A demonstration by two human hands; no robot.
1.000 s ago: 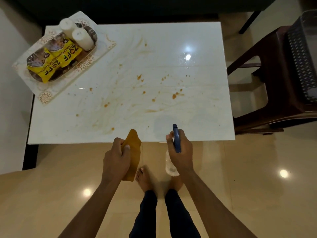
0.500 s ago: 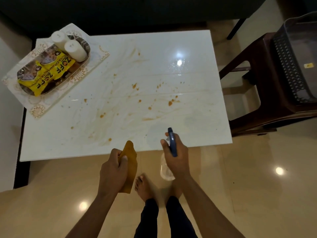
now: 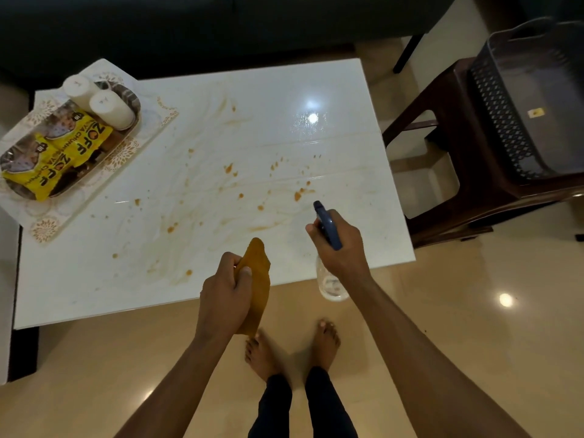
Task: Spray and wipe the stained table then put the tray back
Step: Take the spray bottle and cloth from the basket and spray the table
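Note:
A white glossy table (image 3: pixel 363 216) carries many brown stains (image 3: pixel 297 195) across its middle. At its far left corner a metal tray (image 3: pixel 134 99) holds two white candles (image 3: pixel 110 109) and yellow snack packets (image 3: pixel 79 147), all on a patterned mat (image 3: pixel 47 230). My left hand (image 3: pixel 226 295) grips an orange cloth (image 3: pixel 257 289) over the table's near edge. My right hand (image 3: pixel 339 248) holds a spray bottle (image 3: pixel 327 224) with a blue head and clear body, its nozzle pointing at the stains.
A dark brown plastic chair (image 3: pixel 474 197) stands right of the table with a dark perforated basket (image 3: pixel 512 121) on its seat. A dark sofa (image 3: pixel 221 23) runs behind the table. My bare feet (image 3: pixel 325 346) stand on the beige tiled floor near the table's front edge.
Both hands have moved forward from the table's near edge to over its surface. The spray bottle's nozzle is now above the stained area. The view has shifted closer.

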